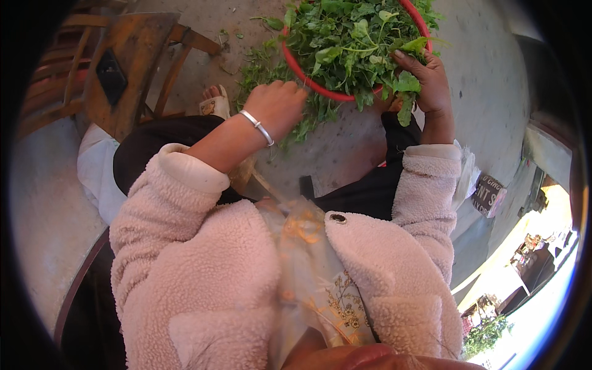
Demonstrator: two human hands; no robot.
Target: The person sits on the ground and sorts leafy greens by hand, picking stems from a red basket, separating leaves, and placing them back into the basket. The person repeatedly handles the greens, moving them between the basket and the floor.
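A red-rimmed basket or basin [296, 64] heaped with leafy greens [351, 46] is on the floor before me. My right hand [430, 81] is at its right rim, with thumb and fingers closed on a leafy green sprig [407, 88] whose leaves hang below. Just left of the rim is my left hand [277, 106], back upward and fingers curled, with a silver bangle [257, 127] on the wrist. Its fingertips are turned away, so whether it holds anything is hidden. More loose greens [256, 67] lie on the floor beyond and beneath it.
A wooden chair or stool [129, 60] with a dark diamond inlay stands at the left. My sandalled foot [216, 101] is beside the loose greens. A white sack [97, 171] lies at the left, and a printed box [488, 195] bearing writing sits at the right.
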